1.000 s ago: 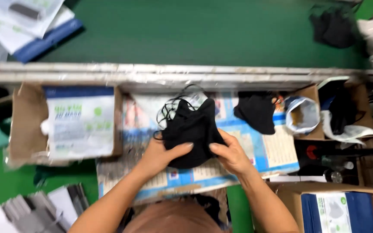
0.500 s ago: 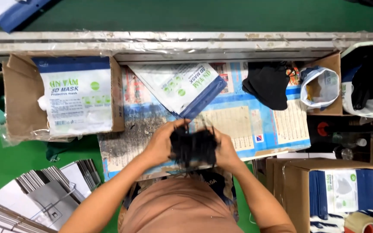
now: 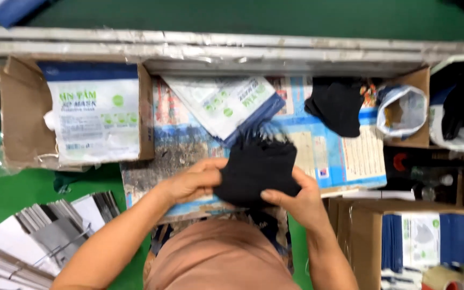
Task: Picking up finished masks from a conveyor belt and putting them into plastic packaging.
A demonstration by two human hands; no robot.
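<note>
- Left hand: fingers clenched on the left edge of a stack of black masks, thumb on top.
- Right hand: fingers clamped on the stack's lower right edge, thumb pressing across its front; the stack sits gathered between the two sets of fingers, low over the worktop and close to the person's body.
- Just beyond the fingers, touching the far edge of the stack: a white-and-blue flat pouch, lying at a slant; whether its mouth is open cannot be told.
- Beyond and to the right of the right fingers, apart from them: a loose black mask on the printed sheet that covers the worktop.
- Well to the left of the left fingers: an open cardboard box holding a pile of like pouches.
- Stage, as judged: the masks are collected and squared in hand; none is in the pouch yet, so bagging remains, as does the loose mask.
</note>
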